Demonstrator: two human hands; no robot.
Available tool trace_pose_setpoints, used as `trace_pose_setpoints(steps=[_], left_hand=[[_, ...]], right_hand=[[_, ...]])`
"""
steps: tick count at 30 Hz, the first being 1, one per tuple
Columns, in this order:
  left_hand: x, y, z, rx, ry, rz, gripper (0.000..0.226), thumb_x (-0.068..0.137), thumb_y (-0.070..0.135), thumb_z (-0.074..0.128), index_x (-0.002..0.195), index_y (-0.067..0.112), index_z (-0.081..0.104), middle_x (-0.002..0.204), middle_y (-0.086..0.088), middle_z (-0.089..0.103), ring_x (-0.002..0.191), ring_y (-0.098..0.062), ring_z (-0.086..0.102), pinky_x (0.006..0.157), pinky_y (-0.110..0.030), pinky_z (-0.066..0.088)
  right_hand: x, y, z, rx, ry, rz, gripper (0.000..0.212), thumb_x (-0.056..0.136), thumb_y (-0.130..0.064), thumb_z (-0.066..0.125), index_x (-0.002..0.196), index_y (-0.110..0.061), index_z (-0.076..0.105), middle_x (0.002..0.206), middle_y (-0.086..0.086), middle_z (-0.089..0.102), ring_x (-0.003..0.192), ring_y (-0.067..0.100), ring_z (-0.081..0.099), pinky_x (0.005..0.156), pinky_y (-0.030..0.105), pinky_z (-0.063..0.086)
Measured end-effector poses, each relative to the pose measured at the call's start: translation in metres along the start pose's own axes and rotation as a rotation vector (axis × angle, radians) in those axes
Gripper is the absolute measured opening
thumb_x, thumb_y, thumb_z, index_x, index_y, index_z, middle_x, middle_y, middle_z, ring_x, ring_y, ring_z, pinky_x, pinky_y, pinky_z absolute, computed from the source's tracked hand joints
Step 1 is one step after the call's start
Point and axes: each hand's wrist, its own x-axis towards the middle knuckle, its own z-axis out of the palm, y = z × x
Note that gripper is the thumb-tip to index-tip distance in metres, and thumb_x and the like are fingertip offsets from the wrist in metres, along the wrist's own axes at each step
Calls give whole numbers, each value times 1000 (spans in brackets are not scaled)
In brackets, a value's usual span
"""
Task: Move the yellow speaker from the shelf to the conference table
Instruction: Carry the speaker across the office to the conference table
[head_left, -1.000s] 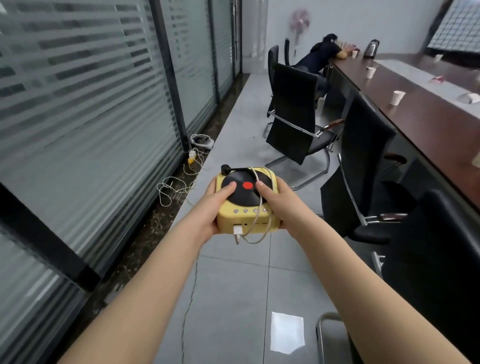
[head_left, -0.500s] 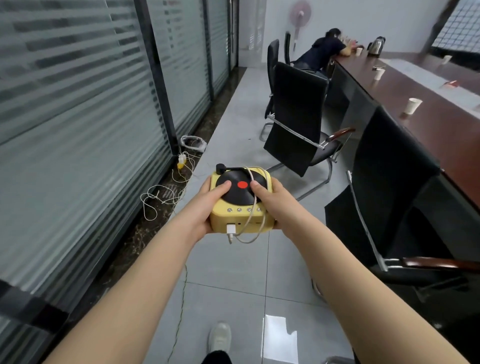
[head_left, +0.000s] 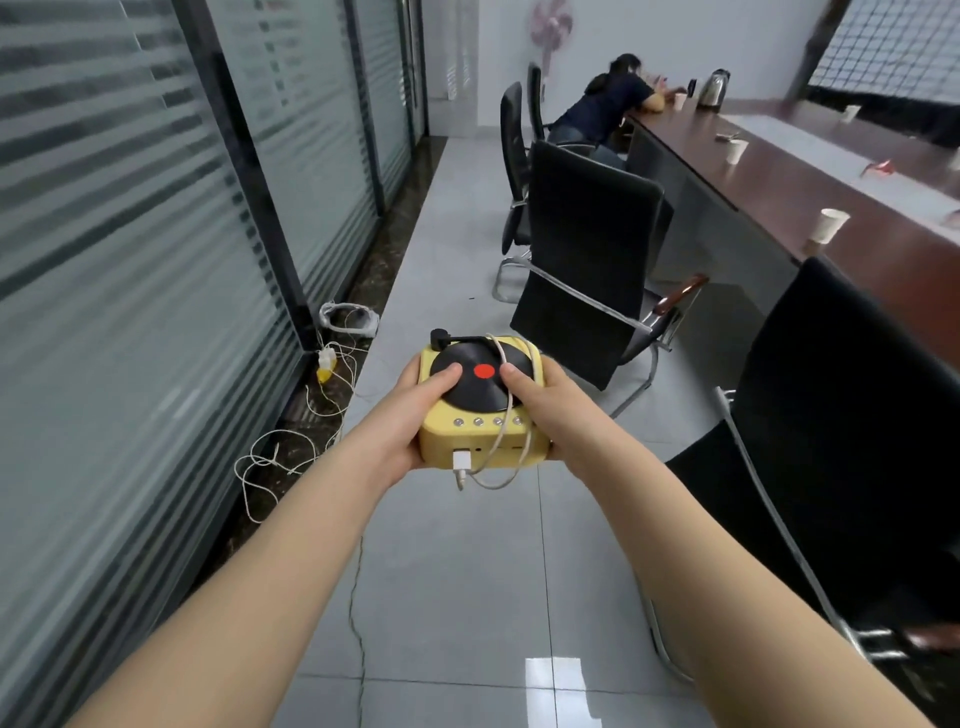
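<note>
Insp. A: Left hand (head_left: 415, 410) wrapped round left side of yellow speaker (head_left: 483, 415), thumb on top on the black disc (head_left: 480, 379), fingers underneath, not visible. Confirm right?

Insp. B: Confirmed. Right hand (head_left: 550, 410) mirrors it on the right side, thumb on disc just right of the red dot (head_left: 484, 370). Speaker sits between both hands, clamped, held level in the air above the grey tile floor (head_left: 467, 571), approx. centre of view.

Insp. A: Cable?

Insp. B: White cable (head_left: 501, 410) looped over top and front face, plug end (head_left: 461, 461) hanging at front edge. Black tonearm (head_left: 457, 339) along far edge.

Insp. A: Position re: conference table (head_left: 883, 208)?

Insp. B: Table off to the right, well apart from speaker. Black chairs (head_left: 587, 260) stand between them. Paper cups (head_left: 830, 226) on tabletop. Seated person (head_left: 608, 111) leaning on far end.

Insp. A: Left side?

Insp. B: Frosted glass partition (head_left: 130, 260); loose white cords (head_left: 291, 447) on floor at its base.
</note>
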Motion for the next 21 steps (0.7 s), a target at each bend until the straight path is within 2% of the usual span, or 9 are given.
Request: trace_pose_setpoints(steps=[8,11,15,19,21], left_hand=[[100,39,-15,-15,7,26,33,92,35,56,124,43,52,117,4,69,105,-26,67,82,-51,56],[150,60,-16,-35,34,28,25,93,34,56,116,43,55,115,3,69,104,-26,67,87,-55,53],[219,91,-15,-41,35,39,14,93,33,56,101,44,57,113,3,70,105,-27,67,89,-60,51],[284,122,-18,-60,55,44,21,93,33,57,111,43,56,114,2,70,105,-28,67,88,-62,50],[316,134,-20,-75,65,49,17,93,33,56,106,43,57,110,4,70,103,-27,68,88,-60,51]], right_hand=[[104,-34,6,-5,2,-17,48,92,-45,50,135,-28,40,124,3,60,110,26,61,96,48,52],[159,-51,4,5,-16,-37,47,92,-44,51,134,-26,40,122,1,60,110,26,61,95,45,52],[240,-73,0,16,-23,-42,54,88,-48,54,137,-28,39,125,2,60,111,27,61,95,50,52],[310,-98,-3,32,-48,-40,51,88,-47,55,133,-29,41,123,3,62,108,28,63,93,51,53],[346,-110,-2,24,-60,-37,47,88,-47,55,130,-29,43,120,4,64,106,29,65,93,50,53]])
